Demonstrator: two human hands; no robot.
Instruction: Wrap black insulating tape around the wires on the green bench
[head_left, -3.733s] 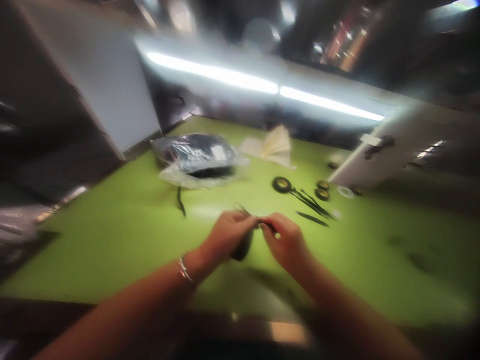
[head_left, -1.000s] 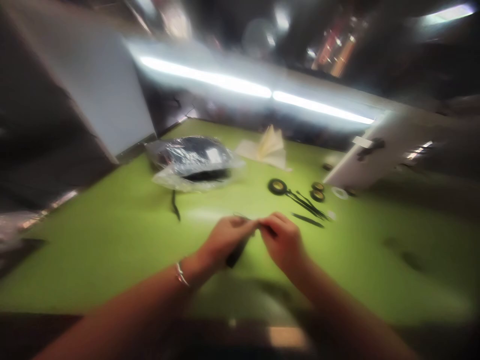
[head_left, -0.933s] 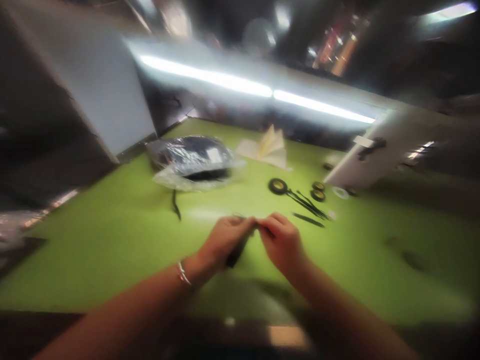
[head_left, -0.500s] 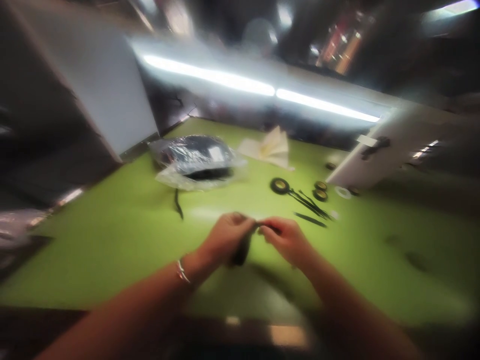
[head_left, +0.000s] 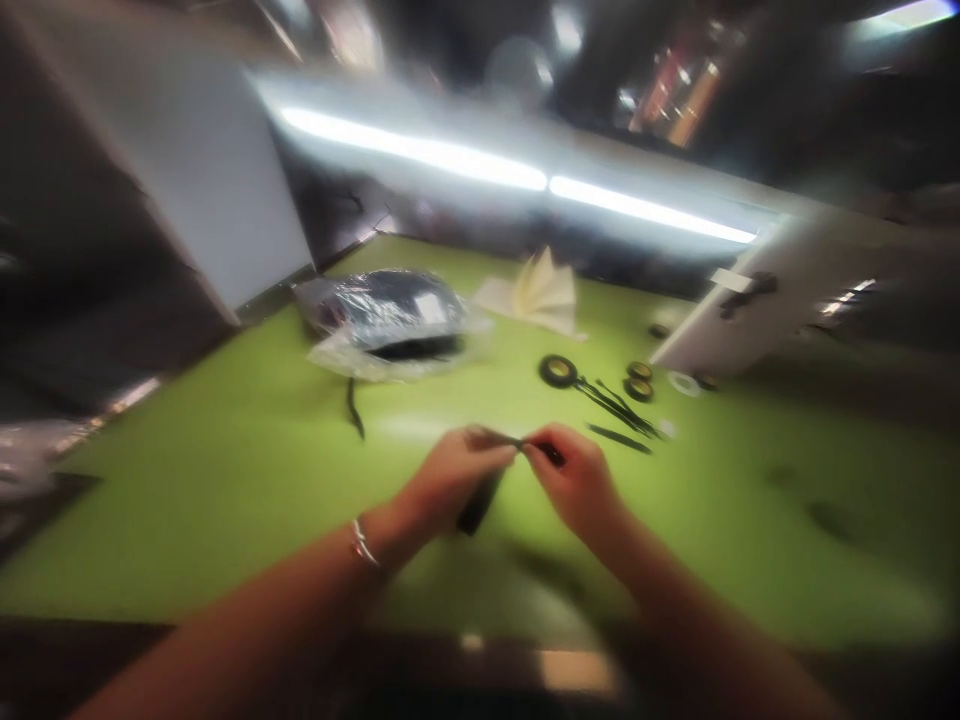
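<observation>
Both my hands meet over the near middle of the green table point(head_left: 285, 510). My left hand point(head_left: 465, 465) is closed, thumb and fingers pinching a dark strip-like piece point(head_left: 480, 503) whose flat black end hangs below the palm. Close against it, my right hand point(head_left: 574, 465) is also closed, its fingertips on the thin black part between the hands. A bit of black shows inside the curled right fingers. The exact kind of the black piece is too blurred to tell. A bracelet point(head_left: 364, 543) circles my left wrist.
A clear plastic bag point(head_left: 397, 315) with black contents lies at the back left, a short black strip point(head_left: 355, 410) before it. Beyond my right hand are a black tape roll point(head_left: 559, 371), thin black strips point(head_left: 615, 405), smaller rolls point(head_left: 639, 384) and a white ring point(head_left: 683, 384). Folded paper point(head_left: 547, 295) stands behind.
The fingertips of my two hands have drawn slightly closer together on the black piece. Its hanging end has tilted a little to the left. The things on the table stay put.
</observation>
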